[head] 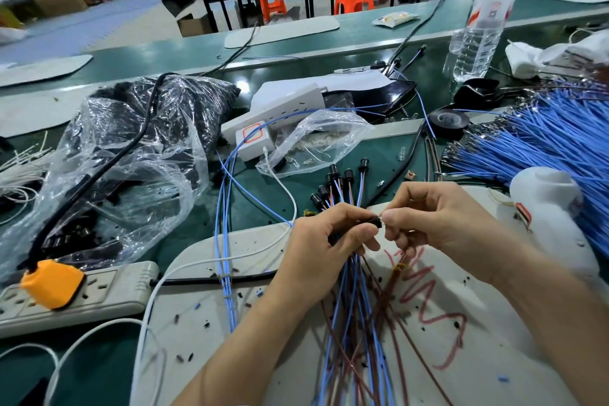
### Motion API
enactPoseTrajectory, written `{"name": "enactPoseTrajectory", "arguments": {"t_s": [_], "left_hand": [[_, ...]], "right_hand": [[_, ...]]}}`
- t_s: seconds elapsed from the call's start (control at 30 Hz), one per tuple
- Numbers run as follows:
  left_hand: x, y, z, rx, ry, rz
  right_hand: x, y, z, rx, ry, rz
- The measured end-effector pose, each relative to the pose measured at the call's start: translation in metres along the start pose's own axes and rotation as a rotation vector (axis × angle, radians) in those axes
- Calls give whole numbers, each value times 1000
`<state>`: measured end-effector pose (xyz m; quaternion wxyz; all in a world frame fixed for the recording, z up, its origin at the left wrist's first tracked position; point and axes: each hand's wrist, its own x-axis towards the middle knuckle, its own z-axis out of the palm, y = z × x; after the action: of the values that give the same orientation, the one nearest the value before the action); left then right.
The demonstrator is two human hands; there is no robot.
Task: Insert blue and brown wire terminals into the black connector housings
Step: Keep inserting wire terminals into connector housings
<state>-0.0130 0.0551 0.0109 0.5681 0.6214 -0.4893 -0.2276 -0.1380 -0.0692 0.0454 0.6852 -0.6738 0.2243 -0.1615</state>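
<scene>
My left hand [324,237] grips a small black connector housing [375,220] together with a bundle of blue and brown wires [349,323] that hangs down toward me. My right hand [428,217] pinches a metal wire terminal [383,216] right at the housing's open end. Its wire is mostly hidden by my fingers. Beyond my hands, several finished black housings [333,181] with wires attached fan out over the green mat. A thick pile of loose blue wires [543,148] lies at the right.
A clear bag of black housings [131,155] sits at the left. A white power strip [99,293] with an orange plug [51,283] lies at the front left. Black tape roll [448,120], water bottle [478,26], white glue gun [547,204] stand right.
</scene>
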Motion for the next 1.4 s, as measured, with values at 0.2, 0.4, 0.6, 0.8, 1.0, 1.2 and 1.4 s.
{"name": "enactPoseTrajectory", "arguments": {"t_s": [0.2, 0.4, 0.6, 0.8, 1.0, 1.2, 1.4], "left_hand": [[-1, 2, -1, -86, -33, -18], [-1, 4, -1, -103, -41, -24], [-2, 2, -3, -55, -68, -44], [0, 6, -8, 149, -40, 43], [3, 5, -8, 210, 84, 188], [3, 3, -5, 112, 115, 222], [2, 3, -4, 122, 134, 232]], "right_hand": [[0, 1, 0, 86, -61, 96], [1, 0, -2, 132, -78, 148], [1, 1, -4, 129, -83, 130], [0, -1, -1, 86, -39, -56], [0, -6, -10, 233, 101, -290], [-4, -6, 5, 153, 6, -357], [-6, -4, 11, 151, 72, -353]]}}
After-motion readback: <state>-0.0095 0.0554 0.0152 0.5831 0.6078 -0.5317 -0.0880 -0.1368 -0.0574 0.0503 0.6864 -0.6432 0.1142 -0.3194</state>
